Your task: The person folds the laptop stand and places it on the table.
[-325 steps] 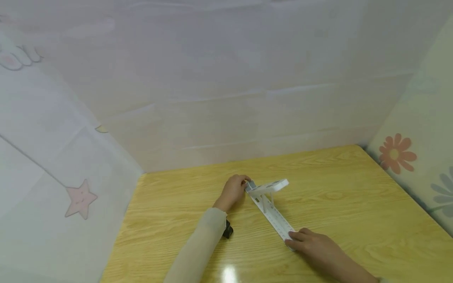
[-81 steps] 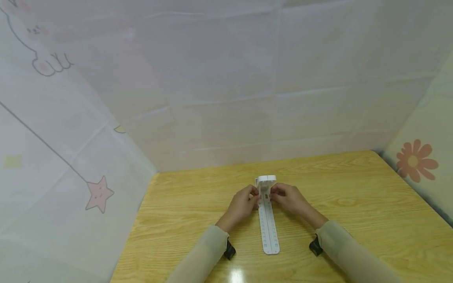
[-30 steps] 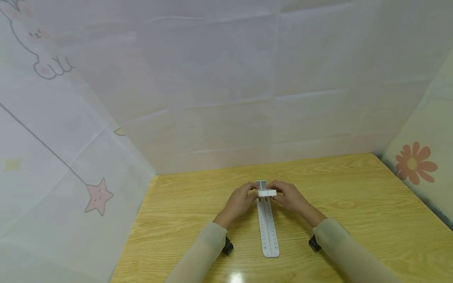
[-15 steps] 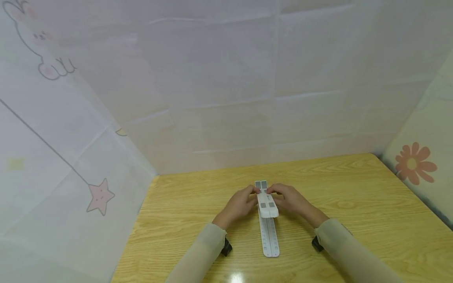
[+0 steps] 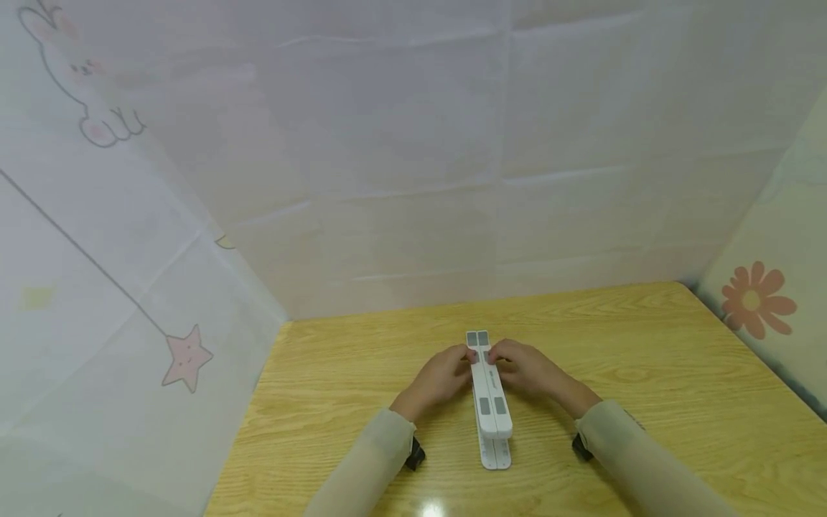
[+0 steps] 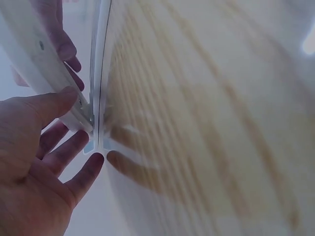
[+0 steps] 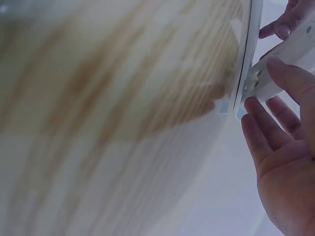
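A white folding laptop stand (image 5: 491,388) with grey pads lies lengthwise on the table. Its upper arm slopes down toward the near end, with a narrow gap above the perforated base (image 5: 495,459). From the left, my left hand (image 5: 441,377) pinches the arm's side close to the far hinge end. My right hand (image 5: 531,370) does the same opposite it. In the left wrist view the thumb lies on the upper arm (image 6: 34,54), fingers spread near the base (image 6: 101,64). The right wrist view has the right thumb (image 7: 283,71) on the arm, fingers below.
The stand rests on a wood-grain table (image 5: 336,373). A pale printed sheet (image 5: 400,179) rises behind the table's back edge, with more sheets at both sides. Small black wrist cameras, one of them the left camera (image 5: 416,454), hang under the sleeves.
Earlier the stand lay slanted, a hand at each end; then it was straightened. The upper arm has swung from upright down toward the near end, both hands staying by the hinge.
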`<state>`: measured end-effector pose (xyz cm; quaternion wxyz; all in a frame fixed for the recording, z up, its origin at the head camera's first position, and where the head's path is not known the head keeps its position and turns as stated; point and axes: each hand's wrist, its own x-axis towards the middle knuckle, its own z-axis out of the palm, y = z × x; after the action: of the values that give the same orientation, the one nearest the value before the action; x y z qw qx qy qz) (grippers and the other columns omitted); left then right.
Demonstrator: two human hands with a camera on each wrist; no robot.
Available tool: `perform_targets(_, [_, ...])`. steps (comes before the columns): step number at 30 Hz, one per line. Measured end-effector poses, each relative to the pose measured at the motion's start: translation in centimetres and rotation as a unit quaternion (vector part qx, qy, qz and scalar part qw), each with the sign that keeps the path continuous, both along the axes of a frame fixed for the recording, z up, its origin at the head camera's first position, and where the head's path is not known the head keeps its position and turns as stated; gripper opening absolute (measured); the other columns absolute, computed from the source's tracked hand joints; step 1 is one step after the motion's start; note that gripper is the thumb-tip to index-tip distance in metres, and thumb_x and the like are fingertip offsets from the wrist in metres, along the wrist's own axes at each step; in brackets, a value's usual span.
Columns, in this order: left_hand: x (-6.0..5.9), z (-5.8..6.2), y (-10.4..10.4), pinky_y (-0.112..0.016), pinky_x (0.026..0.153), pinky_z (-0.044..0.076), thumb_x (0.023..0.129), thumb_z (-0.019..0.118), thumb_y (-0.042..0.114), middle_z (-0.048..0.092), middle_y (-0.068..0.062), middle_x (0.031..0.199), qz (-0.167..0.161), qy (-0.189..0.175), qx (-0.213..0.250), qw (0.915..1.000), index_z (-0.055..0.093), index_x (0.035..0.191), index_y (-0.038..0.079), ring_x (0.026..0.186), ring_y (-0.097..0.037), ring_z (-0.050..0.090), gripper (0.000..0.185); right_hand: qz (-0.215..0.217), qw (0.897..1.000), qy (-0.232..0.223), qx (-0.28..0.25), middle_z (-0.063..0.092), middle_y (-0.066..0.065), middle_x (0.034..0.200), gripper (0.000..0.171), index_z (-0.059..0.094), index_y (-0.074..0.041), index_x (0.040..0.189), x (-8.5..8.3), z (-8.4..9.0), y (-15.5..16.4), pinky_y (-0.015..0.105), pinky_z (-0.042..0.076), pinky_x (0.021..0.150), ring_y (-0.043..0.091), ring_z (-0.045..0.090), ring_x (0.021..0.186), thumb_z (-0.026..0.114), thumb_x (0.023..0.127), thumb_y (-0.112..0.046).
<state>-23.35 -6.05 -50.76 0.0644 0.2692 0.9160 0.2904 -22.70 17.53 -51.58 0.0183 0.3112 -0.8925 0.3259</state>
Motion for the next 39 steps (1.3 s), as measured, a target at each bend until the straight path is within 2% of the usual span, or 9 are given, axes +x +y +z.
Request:
perform_targets(7, [0.02, -0.5, -0.05, -0.039, 0.108, 0.047, 0.097, 0.069, 0.02, 0.063, 0.0, 0.129, -0.003, -0.01, -0.002, 0.9999, 0.061, 0.117, 0.016, 0.126, -0.019, 0.057, 0.022, 0.016, 0.999, 0.013, 0.025, 0.065, 0.002, 0.121, 0.02, 0.063, -0.021, 0.104, -0.17, -0.64, 0.04, 0.045, 0.055, 0.096, 0.025, 0.062, 0.116, 0.075, 0.092, -0.011])
perform_targets(12, [0.1, -0.66, -0.28, -0.038, 0.11, 0.046, 0.096, 0.072, 0.02, 0.062, 0.0, 0.133, -0.01, -0.019, -0.003, 0.9998, 0.062, 0.118, 0.016, 0.128, -0.018, 0.056, 0.025, 0.034, 0.999, 0.014, 0.028, 0.064, 0.003, 0.12, 0.018, 0.064, -0.019, 0.105, -0.13, -0.65, 0.11, 0.042, 0.054, 0.097, 0.023, 0.061, 0.115, 0.074, 0.093, -0.01])
perform_targets(17, [0.24, -0.62, -0.5, -0.038, 0.113, 0.042, 0.096, 0.072, 0.018, 0.058, 0.0, 0.141, -0.023, -0.03, -0.007, 0.9992, 0.062, 0.115, 0.017, 0.133, -0.019, 0.052, 0.022, 0.047, 0.998, 0.013, 0.036, 0.064, 0.007, 0.125, 0.015, 0.066, -0.017, 0.106, -0.14, -0.64, 0.36, 0.045, 0.053, 0.098, 0.026, 0.061, 0.117, 0.074, 0.094, -0.013])
perform_targets(23, [0.34, -0.37, -0.55, -0.038, 0.116, 0.039, 0.095, 0.073, 0.016, 0.056, -0.001, 0.145, -0.038, -0.024, -0.013, 0.9989, 0.062, 0.114, 0.014, 0.136, -0.021, 0.05, 0.022, 0.047, 0.998, -0.004, 0.038, 0.063, 0.01, 0.129, 0.015, 0.068, -0.016, 0.108, -0.01, -0.4, 0.53, 0.048, 0.052, 0.101, 0.03, 0.06, 0.121, 0.073, 0.094, -0.014])
perform_targets(33, [0.32, -0.67, -0.59, -0.037, 0.115, 0.04, 0.093, 0.075, 0.016, 0.057, 0.0, 0.144, -0.038, -0.009, -0.014, 0.9991, 0.062, 0.113, 0.015, 0.136, -0.019, 0.051, 0.024, 0.051, 0.998, -0.012, 0.041, 0.061, 0.015, 0.133, 0.017, 0.069, -0.01, 0.109, 0.0, -0.27, 0.67, 0.048, 0.053, 0.099, 0.035, 0.059, 0.123, 0.075, 0.093, -0.014])
perform_targets(39, [0.42, -0.7, -0.52, -0.036, 0.113, 0.042, 0.092, 0.076, 0.016, 0.058, 0.0, 0.141, -0.037, -0.004, -0.01, 0.9992, 0.063, 0.11, 0.016, 0.133, -0.018, 0.053, 0.022, 0.053, 0.998, -0.023, 0.033, 0.061, 0.018, 0.135, 0.019, 0.071, -0.006, 0.111, 0.03, -0.22, 0.78, 0.052, 0.051, 0.101, 0.038, 0.058, 0.124, 0.073, 0.094, -0.014])
